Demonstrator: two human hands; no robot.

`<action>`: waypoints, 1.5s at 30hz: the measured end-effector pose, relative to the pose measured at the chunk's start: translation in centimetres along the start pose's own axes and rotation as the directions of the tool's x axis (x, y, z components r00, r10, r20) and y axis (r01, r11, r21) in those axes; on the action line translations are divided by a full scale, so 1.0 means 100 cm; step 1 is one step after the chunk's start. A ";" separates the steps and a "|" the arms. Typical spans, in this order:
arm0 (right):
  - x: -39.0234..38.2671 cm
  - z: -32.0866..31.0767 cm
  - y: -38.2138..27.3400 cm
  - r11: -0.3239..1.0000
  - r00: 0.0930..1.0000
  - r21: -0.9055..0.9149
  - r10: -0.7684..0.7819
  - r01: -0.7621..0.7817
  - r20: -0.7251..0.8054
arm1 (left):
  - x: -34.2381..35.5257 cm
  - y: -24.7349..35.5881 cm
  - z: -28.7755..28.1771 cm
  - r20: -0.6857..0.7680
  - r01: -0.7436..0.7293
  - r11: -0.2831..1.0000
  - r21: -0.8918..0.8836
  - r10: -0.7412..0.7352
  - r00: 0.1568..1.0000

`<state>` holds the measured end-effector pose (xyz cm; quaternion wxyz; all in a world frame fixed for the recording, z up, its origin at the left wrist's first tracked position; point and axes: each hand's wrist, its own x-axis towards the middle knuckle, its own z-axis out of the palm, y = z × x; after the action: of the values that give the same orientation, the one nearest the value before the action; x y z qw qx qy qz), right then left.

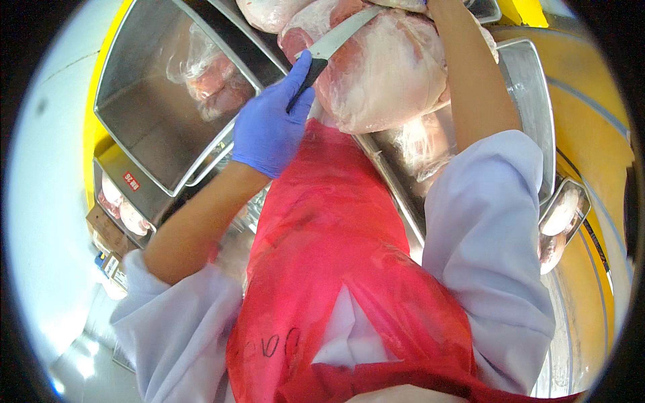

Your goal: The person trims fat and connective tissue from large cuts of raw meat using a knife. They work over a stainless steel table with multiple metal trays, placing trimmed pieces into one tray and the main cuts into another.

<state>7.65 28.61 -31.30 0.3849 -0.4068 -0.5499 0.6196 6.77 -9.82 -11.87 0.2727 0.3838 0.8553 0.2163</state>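
Note:
My left hand [272, 124], in a blue glove, grips the black handle of a knife [337, 37], whose blade lies over a large pale pink piece of meat [386, 77] at the top middle. My right hand [428, 4], also with blue showing, reaches up to the meat's far side; nearly all of it is hidden at the top edge. More meat [265, 10] lies beyond. Below the large piece, wrapped meat [423, 144] sits in a metal tray.
A steel bin [141, 94] with bagged meat stands at left, with smaller meat containers [126, 211] below it and another [561, 218] at right. A metal tray [531, 101] stands right of my arm. Yellow surfaces [571, 127] curve along the right; my red apron fills the lower middle.

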 end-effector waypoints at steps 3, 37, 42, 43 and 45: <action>-0.010 0.004 -0.015 0.998 0.999 -0.048 0.034 -0.034 0.001 | -0.016 -0.010 0.040 -0.083 0.065 0.988 -0.143 -0.077 0.994; -0.003 0.014 -0.081 0.754 0.958 -0.646 0.082 0.121 0.275 | -0.007 0.039 -0.034 0.077 -0.094 0.994 0.058 0.090 0.993; 0.048 -0.024 -0.025 0.028 0.414 -0.436 -0.374 0.900 0.830 | 0.002 0.061 -0.047 0.119 -0.052 0.992 0.117 0.038 0.992; 0.034 -0.029 -0.019 0.350 0.557 -0.437 -0.430 0.828 0.711 | 0.002 0.070 -0.053 0.146 -0.032 0.985 0.172 0.006 0.989; 0.023 -0.031 -0.017 0.674 0.733 -0.388 -0.348 0.629 0.585 | 0.004 0.077 -0.055 0.181 -0.003 0.979 0.205 -0.035 0.983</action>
<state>9.70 32.01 -29.96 0.2604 -0.1724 -0.8724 0.3760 7.24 -5.66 -3.34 0.3113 0.4212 0.8472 0.0889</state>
